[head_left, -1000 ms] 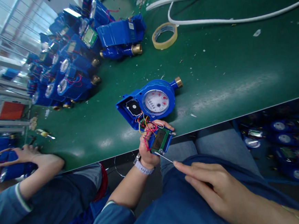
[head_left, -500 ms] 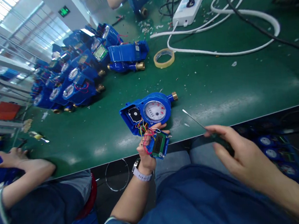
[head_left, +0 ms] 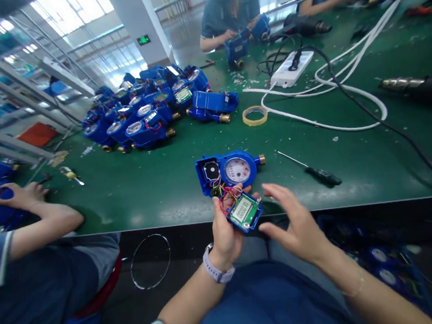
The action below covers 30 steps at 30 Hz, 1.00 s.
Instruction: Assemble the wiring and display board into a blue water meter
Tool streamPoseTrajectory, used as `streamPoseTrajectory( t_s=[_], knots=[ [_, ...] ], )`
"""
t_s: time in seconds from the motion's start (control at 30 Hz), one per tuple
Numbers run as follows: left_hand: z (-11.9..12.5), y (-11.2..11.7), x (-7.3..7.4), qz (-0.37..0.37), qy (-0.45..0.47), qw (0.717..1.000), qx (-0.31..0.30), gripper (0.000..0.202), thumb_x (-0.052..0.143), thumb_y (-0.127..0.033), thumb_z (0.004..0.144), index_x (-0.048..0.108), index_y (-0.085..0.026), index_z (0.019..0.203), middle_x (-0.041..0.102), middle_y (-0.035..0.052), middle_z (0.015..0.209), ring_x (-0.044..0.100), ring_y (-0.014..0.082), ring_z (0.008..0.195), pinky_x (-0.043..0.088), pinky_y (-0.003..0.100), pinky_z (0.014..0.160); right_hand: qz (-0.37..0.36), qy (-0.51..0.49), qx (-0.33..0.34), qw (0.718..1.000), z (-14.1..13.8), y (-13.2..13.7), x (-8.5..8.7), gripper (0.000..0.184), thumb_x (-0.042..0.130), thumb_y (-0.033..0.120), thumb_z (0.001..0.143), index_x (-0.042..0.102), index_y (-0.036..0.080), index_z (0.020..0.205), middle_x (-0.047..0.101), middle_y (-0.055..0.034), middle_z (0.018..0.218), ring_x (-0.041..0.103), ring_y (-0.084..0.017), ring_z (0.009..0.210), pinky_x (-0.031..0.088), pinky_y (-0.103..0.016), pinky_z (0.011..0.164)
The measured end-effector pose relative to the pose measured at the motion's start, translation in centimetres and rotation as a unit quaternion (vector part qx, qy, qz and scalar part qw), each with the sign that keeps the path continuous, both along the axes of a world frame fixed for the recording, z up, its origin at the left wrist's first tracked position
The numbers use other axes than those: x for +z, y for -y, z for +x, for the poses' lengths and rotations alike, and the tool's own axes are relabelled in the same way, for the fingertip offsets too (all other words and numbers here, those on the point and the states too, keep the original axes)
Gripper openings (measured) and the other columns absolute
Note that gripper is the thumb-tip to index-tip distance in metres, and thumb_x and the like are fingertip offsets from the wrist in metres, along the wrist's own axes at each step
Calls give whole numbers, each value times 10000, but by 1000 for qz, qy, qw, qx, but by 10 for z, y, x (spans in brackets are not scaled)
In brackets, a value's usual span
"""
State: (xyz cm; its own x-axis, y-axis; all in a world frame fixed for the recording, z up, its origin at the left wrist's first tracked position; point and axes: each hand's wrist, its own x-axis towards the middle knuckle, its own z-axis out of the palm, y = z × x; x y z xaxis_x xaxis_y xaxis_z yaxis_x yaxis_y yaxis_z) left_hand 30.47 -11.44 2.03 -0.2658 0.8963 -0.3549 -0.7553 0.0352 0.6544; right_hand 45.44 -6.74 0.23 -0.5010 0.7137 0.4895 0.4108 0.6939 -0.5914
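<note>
My left hand (head_left: 225, 227) holds a small display module (head_left: 244, 211), a green circuit board with a lit LCD in a blue frame. Thin coloured wires (head_left: 224, 194) run from it into the open housing of a blue water meter (head_left: 256, 166). The meter lies on the green bench just beyond my fingers, its round dial facing up. Beside the module's right edge, my right hand (head_left: 295, 223) is empty, thumb and fingers apart. A screwdriver (head_left: 322, 174) with a dark handle lies on the bench to the right of the meter.
Many blue meters (head_left: 141, 113) are heaped at the back left, near a roll of tape (head_left: 255, 116). A white power strip (head_left: 293, 68) and cables cross the back right. A heat gun (head_left: 415, 86) lies at the right edge. A co-worker's hand (head_left: 20, 197) works at the left.
My right hand has let go of the screwdriver, which now lies on the bench, and moved left to the display module. The module has turned, and digits show on its screen.
</note>
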Motion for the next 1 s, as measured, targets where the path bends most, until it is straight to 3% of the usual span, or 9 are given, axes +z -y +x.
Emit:
streamPoseTrajectory(
  t_s=[0.03, 0.07, 0.17, 0.27, 0.37, 0.53, 0.67, 0.83, 1.0],
  knots=[
    [5, 1, 4, -2, 15, 1000, 13, 575, 265, -508, 1022, 684, -143, 1169, 725, 122, 1162, 669, 241, 1131, 465, 371, 1057, -41, -28, 25, 998, -9, 11, -2, 759, 581, 633, 904, 372, 165, 1463, 516, -154, 1381, 507, -275, 1271, 492, -418, 1027],
    [9, 2, 7, -3, 28, 999, 20, 555, 258, -479, 1031, 675, -146, 1187, 720, 116, 1176, 642, 231, 1179, 445, 359, 1079, -124, -94, 37, 987, -17, 19, -4, 810, 693, 574, 850, 353, 197, 1481, 475, -142, 1434, 444, -289, 1333, 416, -455, 1103],
    [10, 6, 11, -2, 39, 999, -4, 540, 271, -489, 1026, 649, -161, 1227, 685, 104, 1248, 581, 238, 1259, 413, 373, 1111, -232, -159, 28, 959, -26, 31, -10, 745, 701, 400, 876, 332, 223, 1498, 436, -144, 1476, 428, -300, 1351, 341, -525, 1142],
    [-2, 13, 5, 26, -28, 996, -78, 573, 397, -620, 953, 628, -193, 1258, 626, 97, 1343, 520, 277, 1317, 394, 418, 1125, -294, -183, 30, 938, -21, 29, -9, 646, 652, 384, 912, 375, 211, 1469, 516, -152, 1404, 534, -279, 1261, 462, -468, 1053],
    [-17, 19, -6, 92, -134, 976, -142, 576, 634, -565, 855, 568, -238, 1325, 549, 88, 1433, 479, 298, 1349, 357, 446, 1145, -340, -207, 34, 917, -16, 26, -6, 560, 616, 410, 940, 430, 212, 1430, 578, -136, 1335, 589, -252, 1195, 530, -393, 967],
    [-30, 21, -12, 132, -237, 947, -171, 682, 746, -422, 785, 468, -187, 1362, 511, 160, 1443, 499, 330, 1322, 355, 479, 1131, -356, -215, 38, 908, -18, 29, -10, 516, 646, 500, 903, 576, 226, 1335, 618, -119, 1282, 603, -273, 1158, 518, -421, 969],
    [-30, 18, -12, 114, -312, 929, -160, 621, 696, -350, 781, 445, -161, 1317, 542, 171, 1373, 540, 327, 1248, 410, 473, 1053, -333, -196, 44, 921, -22, 32, -10, 425, 676, 502, 885, 681, 255, 1231, 600, -91, 1299, 501, -284, 1274, 385, -457, 1102],
    [-25, 14, -20, 119, -383, 910, -103, 396, 567, -268, 781, 533, -151, 1158, 607, 104, 1164, 565, 269, 1117, 423, 418, 1005, -315, -169, 44, 933, -24, 38, -6, 442, 594, 497, 940, 647, 247, 1301, 571, -99, 1324, 467, -270, 1305, 378, -433, 1112],
    [-22, 11, -28, 123, -384, 910, -95, 350, 579, -263, 787, 554, -168, 1123, 605, 90, 1147, 575, 249, 1086, 437, 398, 997, -303, -137, 33, 943, -24, 39, -8, 451, 593, 469, 938, 632, 231, 1320, 544, -119, 1354, 462, -287, 1314, 373, -458, 1118]
  ],
)
